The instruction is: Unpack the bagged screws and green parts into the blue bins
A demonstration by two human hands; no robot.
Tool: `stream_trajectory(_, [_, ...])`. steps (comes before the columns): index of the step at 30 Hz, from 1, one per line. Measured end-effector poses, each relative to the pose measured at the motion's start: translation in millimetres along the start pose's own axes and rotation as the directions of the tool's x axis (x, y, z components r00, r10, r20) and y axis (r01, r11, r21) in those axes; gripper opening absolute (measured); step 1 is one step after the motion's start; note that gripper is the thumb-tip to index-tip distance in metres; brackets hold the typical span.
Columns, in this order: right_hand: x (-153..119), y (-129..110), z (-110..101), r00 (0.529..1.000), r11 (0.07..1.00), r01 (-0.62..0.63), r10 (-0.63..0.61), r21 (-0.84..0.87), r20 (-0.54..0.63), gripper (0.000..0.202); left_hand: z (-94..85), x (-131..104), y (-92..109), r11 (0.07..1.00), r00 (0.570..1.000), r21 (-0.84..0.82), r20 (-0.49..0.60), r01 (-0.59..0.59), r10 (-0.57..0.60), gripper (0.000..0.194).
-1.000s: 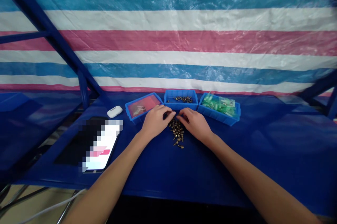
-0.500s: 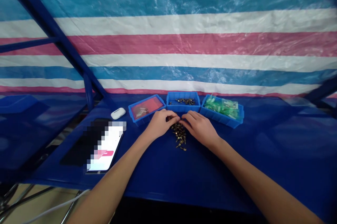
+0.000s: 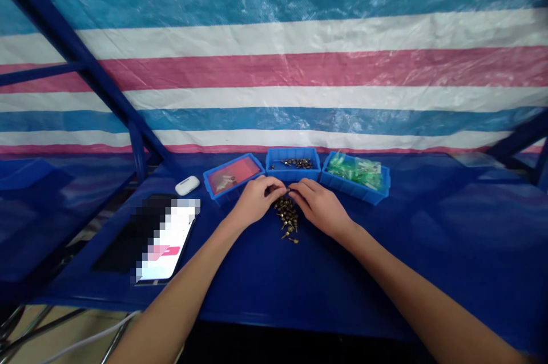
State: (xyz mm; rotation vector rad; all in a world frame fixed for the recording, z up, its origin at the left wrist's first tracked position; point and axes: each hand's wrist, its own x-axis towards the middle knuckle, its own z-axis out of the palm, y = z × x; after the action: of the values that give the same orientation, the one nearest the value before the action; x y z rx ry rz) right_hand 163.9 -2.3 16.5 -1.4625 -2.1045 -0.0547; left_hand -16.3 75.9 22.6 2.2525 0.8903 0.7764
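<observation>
My left hand (image 3: pixel 256 199) and my right hand (image 3: pixel 320 204) meet fingertip to fingertip above the blue table. Each is closed in a pinch on a small dark metal piece (image 3: pixel 288 190) between them; its exact kind is too small to make out. Just below the fingers lies a pile of small brass-coloured metal pieces (image 3: pixel 287 214), some with thin stems, a few strayed toward me. Behind the hands stands a blue bin (image 3: pixel 293 174) with more such metal pieces in it.
To the left, a blue bin (image 3: pixel 231 190) holds a red sheet and small pale pieces. On the right, another bin (image 3: pixel 355 188) contains green plastic packets. A white case (image 3: pixel 187 185) and a lit phone (image 3: pixel 166 244) lie at left. A striped tarp (image 3: pixel 299 73) hangs behind.
The view has shifted slightly, so everything sits a little farther left. My fingertips have lifted a bit off the pile, and the small metal piece now shows between them.
</observation>
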Motion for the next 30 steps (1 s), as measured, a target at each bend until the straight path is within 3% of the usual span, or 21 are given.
stream_trajectory(9, [-1,1,-1,0.996,0.999,0.039,-0.041,0.019,0.076,0.021,-4.2,0,4,0.995,0.996,0.046,0.001,-0.084,0.084,0.011])
stream_trajectory(12, [-5,-7,0,0.990,0.997,0.079,-0.081,0.023,0.112,0.021,-15.3,0,4,0.989,0.986,0.112,-0.125,-0.099,0.113,0.018])
stream_trajectory(14, [-3,-11,-1,0.986,0.992,0.127,-0.129,0.022,0.110,0.021,-23.7,0,4,0.969,0.957,0.229,-0.251,-0.089,0.147,0.022])
stream_trajectory(17, [11,-8,-6,0.996,0.994,0.091,-0.092,-0.054,-0.016,0.025,-31.1,0,-1,0.911,0.911,0.408,-0.347,-0.068,0.223,0.022])
stream_trajectory(20, [25,6,-10,0.979,0.983,-0.137,0.115,-0.123,-0.170,0.030,-29.8,-2,-7,0.852,0.908,0.516,-0.312,-0.084,0.279,0.026])
stream_trajectory(24, [18,20,-10,0.990,0.988,-0.140,0.140,-0.070,0.002,0.031,-23.9,-3,-12,0.793,0.903,0.599,-0.271,-0.113,0.334,0.031])
stream_trajectory(27, [4,24,-10,0.983,0.992,-0.070,0.051,0.104,0.176,0.018,-21.7,-3,-11,0.758,0.891,0.641,-0.266,-0.121,0.367,0.030])
stream_trajectory(30, [1,27,-10,0.964,0.964,-0.022,-0.050,0.266,0.259,0.020,-20.0,-2,-9,0.755,0.883,0.641,-0.266,-0.138,0.388,0.028])
